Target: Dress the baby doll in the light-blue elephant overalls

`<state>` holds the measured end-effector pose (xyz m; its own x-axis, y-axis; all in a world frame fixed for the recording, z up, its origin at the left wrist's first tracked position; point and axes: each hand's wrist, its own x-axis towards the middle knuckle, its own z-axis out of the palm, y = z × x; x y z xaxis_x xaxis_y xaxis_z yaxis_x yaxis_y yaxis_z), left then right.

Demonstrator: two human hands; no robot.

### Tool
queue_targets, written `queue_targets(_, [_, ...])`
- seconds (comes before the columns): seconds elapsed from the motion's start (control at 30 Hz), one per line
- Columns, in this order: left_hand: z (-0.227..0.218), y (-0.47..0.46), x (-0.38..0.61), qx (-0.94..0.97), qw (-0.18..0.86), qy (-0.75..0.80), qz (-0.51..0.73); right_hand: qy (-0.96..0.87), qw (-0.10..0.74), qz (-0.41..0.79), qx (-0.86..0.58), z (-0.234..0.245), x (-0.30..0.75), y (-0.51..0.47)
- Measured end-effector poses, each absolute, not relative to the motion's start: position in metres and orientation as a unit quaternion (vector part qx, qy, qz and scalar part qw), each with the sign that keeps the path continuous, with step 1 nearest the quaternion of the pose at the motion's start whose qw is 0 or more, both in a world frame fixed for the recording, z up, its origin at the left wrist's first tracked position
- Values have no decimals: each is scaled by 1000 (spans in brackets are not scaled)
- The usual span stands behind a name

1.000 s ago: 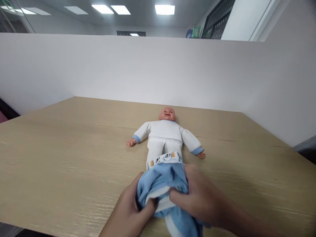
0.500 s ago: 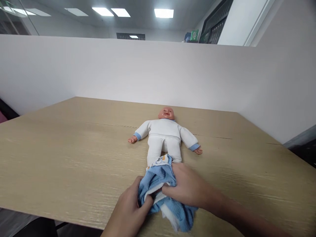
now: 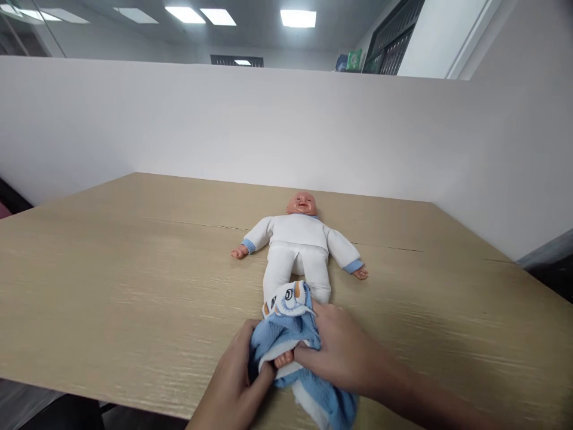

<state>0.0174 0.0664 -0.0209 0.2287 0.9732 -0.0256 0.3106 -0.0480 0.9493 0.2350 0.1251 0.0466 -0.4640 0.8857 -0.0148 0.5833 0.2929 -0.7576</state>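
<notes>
Left hand (image 3: 235, 376) and right hand (image 3: 347, 349) both gripping blue cloth (image 3: 286, 327), bunched between fingers. What look like toes (image 3: 283, 359) poke out between thumbs. Doll (image 3: 299, 232) lies face-up, stretching beyond fingertips, on table (image 3: 134, 286); white wall (image 3: 268, 125) farther off.

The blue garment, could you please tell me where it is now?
In the head view, the blue garment is at the lower centre, held between left hand and right hand, at the doll's foot end.

Doll (image 3: 299, 230) on table (image 3: 134, 292) before wall (image 3: 268, 131), one foot (image 3: 284, 358) inside garment (image 3: 286, 327).
</notes>
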Motion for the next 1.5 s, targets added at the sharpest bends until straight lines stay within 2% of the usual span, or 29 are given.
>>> queue_targets(0.1, [-23, 67, 24, 575, 449, 511, 454, -772, 212, 366, -475, 48, 235, 128])
queue_targets(0.2, [-25, 72, 25, 578, 379, 538, 482, -770, 243, 371, -459, 47, 236, 131])
queue_targets(0.37, [-19, 90, 10, 640, 355, 505, 458, -759, 293, 398, -423, 41, 241, 141])
queue_targets(0.57, [-3, 117, -7, 664, 363, 490, 433, -782, 281, 383, -404, 41, 253, 165])
queue_targets(0.67, [7, 125, -12, 672, 373, 491, 410, -769, 279, 426, -386, 38, 262, 170])
queue_targets(0.87, [19, 125, -19, 690, 408, 469, 370, -707, 343, 497, -367, 11, 279, 163])
queue_targets(1.0, [18, 126, -24, 712, 411, 451, 346, -637, 354, 586, -354, -9, 287, 164])
queue_targets(1.17, [30, 144, -15, 740, 361, 446, 351, -572, 344, 651, -363, -19, 294, 169])
queue_targets(1.3, [65, 174, 5, 820, 314, 414, 241, -532, 347, 697, -334, -19, 297, 170])
queue_targets(1.4, [92, 201, 21, 872, 294, 361, 154, -492, 382, 712, -324, -18, 296, 170])
queue_targets(1.5, [109, 226, 36, 881, 343, 310, 97, -473, 401, 719, -314, -17, 294, 169])
